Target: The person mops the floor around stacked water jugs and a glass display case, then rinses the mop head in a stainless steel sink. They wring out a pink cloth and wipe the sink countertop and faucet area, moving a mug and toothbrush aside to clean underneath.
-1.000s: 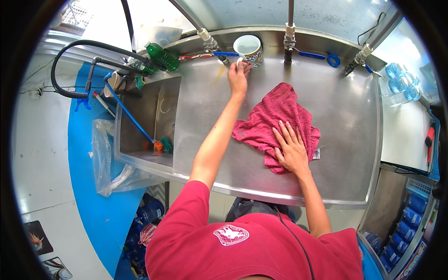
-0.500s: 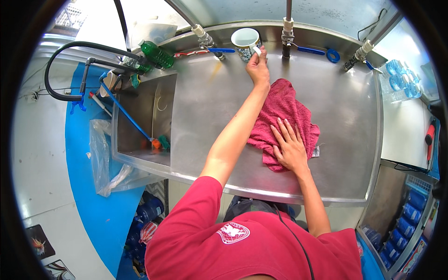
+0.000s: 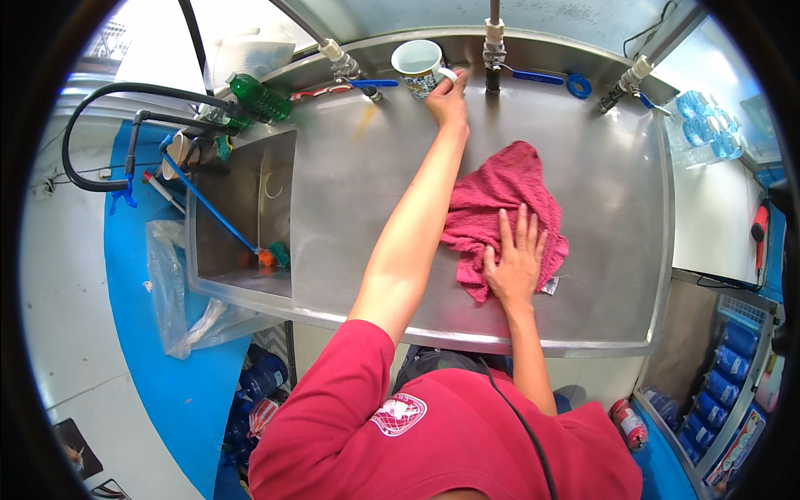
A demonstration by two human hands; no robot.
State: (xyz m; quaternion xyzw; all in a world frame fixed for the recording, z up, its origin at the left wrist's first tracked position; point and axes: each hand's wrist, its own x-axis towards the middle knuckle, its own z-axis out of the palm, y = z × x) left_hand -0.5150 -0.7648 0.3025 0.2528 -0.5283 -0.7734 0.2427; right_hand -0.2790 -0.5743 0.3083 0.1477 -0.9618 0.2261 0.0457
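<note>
My left hand (image 3: 448, 102) is stretched to the back of the steel counter, its fingers closed on the handle of a mug (image 3: 419, 71) with a pale inside and a dark floral pattern. The mug stands upright near the back wall, its mouth facing up. A crumpled dark red towel (image 3: 500, 187) lies on the right half of the counter. Flat on its lower right part rests my right hand (image 3: 515, 262), fingers extended and slightly apart. A small white tag (image 3: 551, 286) sticks out from the towel beside this hand.
Left of the counter top (image 3: 358, 200) is a sunken sink (image 3: 242, 217) with a blue-handled brush (image 3: 212, 200) in it. A green bottle (image 3: 260, 97) lies behind the sink. Valve pipes with blue levers (image 3: 533, 77) and a blue ring (image 3: 578, 86) line the back. Water bottles (image 3: 708, 125) stand at right.
The whole view has shifted slightly. My right hand and the towel have slid a little to the right over the counter. My left hand stays at the mug, which has not visibly moved.
</note>
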